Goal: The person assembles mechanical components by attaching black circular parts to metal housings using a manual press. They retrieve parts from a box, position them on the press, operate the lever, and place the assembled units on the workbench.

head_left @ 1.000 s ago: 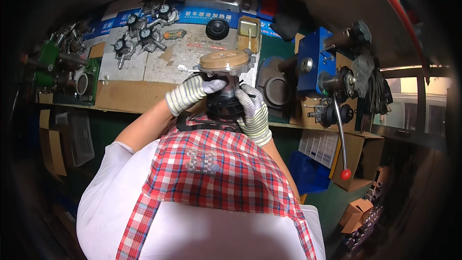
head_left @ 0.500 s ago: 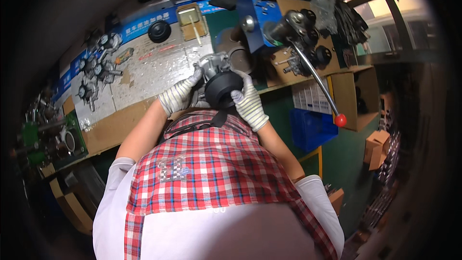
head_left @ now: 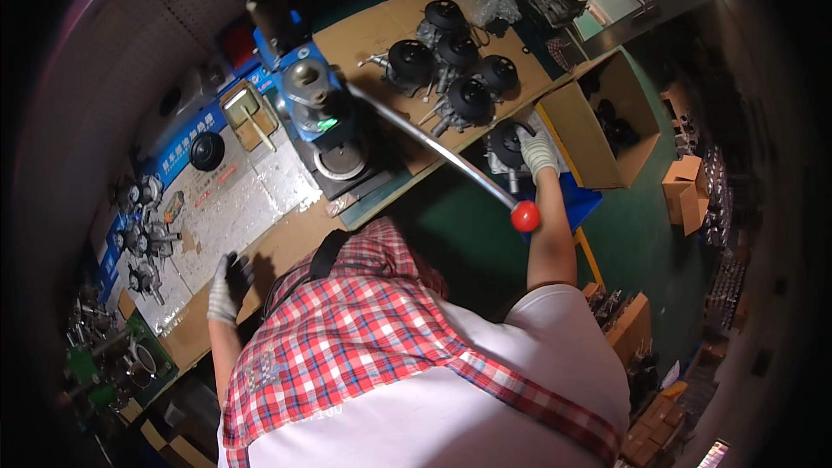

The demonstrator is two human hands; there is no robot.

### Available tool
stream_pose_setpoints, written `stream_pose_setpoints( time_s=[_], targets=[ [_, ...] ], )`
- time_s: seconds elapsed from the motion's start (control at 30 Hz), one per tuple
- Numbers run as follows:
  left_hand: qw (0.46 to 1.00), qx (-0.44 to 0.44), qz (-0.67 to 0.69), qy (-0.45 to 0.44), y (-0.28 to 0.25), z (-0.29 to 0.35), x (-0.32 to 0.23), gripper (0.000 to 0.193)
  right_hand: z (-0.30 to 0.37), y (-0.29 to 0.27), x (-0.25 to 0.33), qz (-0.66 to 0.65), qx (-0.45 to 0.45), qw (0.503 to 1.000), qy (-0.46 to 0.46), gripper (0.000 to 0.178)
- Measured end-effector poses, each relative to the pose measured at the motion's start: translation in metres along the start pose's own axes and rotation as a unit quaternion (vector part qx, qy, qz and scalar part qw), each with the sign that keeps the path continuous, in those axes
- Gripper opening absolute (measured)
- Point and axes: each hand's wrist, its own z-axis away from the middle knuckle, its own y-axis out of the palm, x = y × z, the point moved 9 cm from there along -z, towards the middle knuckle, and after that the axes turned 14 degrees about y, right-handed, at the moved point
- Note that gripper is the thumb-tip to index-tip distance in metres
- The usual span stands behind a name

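Note:
My right hand (head_left: 539,156), in a striped white glove, is reached out to the right and closed on a metal housing with a round black cap (head_left: 505,144). Its grey pipe stub points down, and the part is over or in the white and blue crates beside the bench; whether it touches them I cannot tell. My left hand (head_left: 227,289), gloved too, is at the front edge of the bench on the left with its fingers apart and nothing in them. Several similar capped metal housings (head_left: 469,99) stand on the cardboard left of my right hand.
A blue bench press (head_left: 310,95) carries a long lever with a red knob (head_left: 525,217), jutting out near my right forearm. A loose black cap (head_left: 207,151) and a brush tray (head_left: 249,117) lie left. Uncapped housings (head_left: 143,238) sit farther left. An open carton (head_left: 598,121) stands right.
My right hand has carried the capped housing from in front of me to the far right. My left hand has let go and moved left. The view has swung right.

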Motion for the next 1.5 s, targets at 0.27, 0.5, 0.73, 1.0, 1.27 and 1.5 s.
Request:
stream_pose_setpoints(
  time_s=[0.27,0.5,0.73,1.0,1.27,1.5],
  targets=[
    [0.984,-0.153,-0.045,-0.074,-0.095,0.047,0.048,0.065,-0.170,-0.027,0.053,-0.104,-0.090,0.990,-0.008,0.062],
    [0.985,-0.154,-0.080,-0.004,-0.093,0.087,0.043,0.059,-0.272,0.005,0.090,-0.104,-0.075,0.988,-0.084,0.068],
    [0.912,-0.147,-0.383,-0.035,-0.081,0.052,0.022,0.046,-0.231,-0.019,0.092,0.010,-0.026,0.999,-0.032,0.084],
    [0.663,-0.358,-0.637,0.162,-0.192,-0.091,-0.176,0.077,-0.100,-0.012,-0.030,0.126,-0.024,0.972,-0.197,0.053],
    [0.679,-0.296,-0.671,-0.012,-0.332,-0.166,-0.224,0.103,0.143,0.189,-0.190,0.243,0.279,0.921,-0.122,0.039],
    [0.844,-0.148,-0.510,0.080,-0.154,-0.107,-0.170,0.075,0.350,0.325,0.104,0.135,0.357,0.852,-0.358,0.034]
  ],
)
